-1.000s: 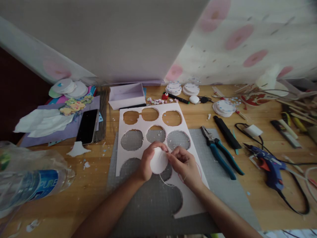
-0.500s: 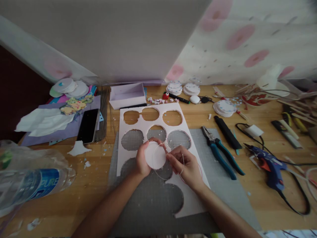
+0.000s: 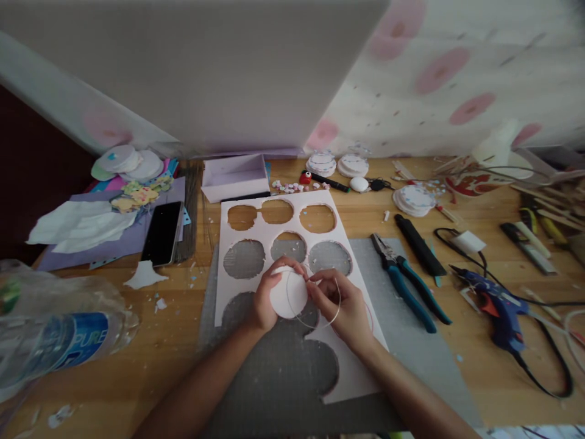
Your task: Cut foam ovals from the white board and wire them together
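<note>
cord (image 3: pixel 339 300) swung across disc (image 3: pixel 295 294) in left hand (image 3: pixel 265 299), open box (image 3: pixel 235 186) behind

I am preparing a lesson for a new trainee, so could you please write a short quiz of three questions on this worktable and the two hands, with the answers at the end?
1. What does the left hand hold?
A) a phone
B) a white disc
C) a marker

2. True or false: the teal-handled pliers lie to the right of the sheet with round holes, as the camera sees it.

3. Fill in the word: the large letters on the blue label of the bottle read ____.

Key: 1. B; 2. True; 3. PURE
</note>
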{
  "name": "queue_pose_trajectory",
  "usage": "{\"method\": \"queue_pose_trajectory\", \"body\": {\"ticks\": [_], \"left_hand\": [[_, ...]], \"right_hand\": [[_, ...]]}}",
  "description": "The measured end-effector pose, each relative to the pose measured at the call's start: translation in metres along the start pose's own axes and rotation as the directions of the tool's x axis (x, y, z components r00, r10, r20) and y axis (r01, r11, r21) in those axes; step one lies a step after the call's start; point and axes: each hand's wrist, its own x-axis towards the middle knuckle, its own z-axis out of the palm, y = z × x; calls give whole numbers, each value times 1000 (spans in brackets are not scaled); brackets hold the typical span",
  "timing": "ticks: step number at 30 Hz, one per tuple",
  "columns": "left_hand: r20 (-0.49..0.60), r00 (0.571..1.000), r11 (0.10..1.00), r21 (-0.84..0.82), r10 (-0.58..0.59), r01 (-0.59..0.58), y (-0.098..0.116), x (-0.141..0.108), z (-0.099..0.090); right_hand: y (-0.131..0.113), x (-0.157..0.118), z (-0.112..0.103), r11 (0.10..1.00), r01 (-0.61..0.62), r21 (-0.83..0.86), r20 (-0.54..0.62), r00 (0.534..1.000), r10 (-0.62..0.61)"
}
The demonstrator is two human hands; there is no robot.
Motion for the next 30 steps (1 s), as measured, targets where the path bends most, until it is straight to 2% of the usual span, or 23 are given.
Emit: {"method": "queue_pose_trajectory", "body": {"ticks": [4, 8, 17, 27, 30], "left_hand": [[-9, 998, 975, 213, 65, -62, -1, -4, -5], [-5, 995, 938, 333, 101, -93, -1, -5, -7], [-97, 986, 947, 305, 133, -98, 0, -6, -1], [-5, 983, 898, 407, 186, -168, -5, -10, -5], [27, 986, 900, 405, 165, -162, -5, -12, -6]], "right_hand": [[2, -1, 0, 992, 66, -105, -29, 997, -69], [1, -2, -1, 981, 91, -174, -23, 995, -97], [0, -3, -3, 957, 146, -252, -17, 988, -155], [2, -2, -4, 964, 139, -226, -30, 988, -149], [3, -1, -3, 967, 147, -210, -22, 988, -155]]}}
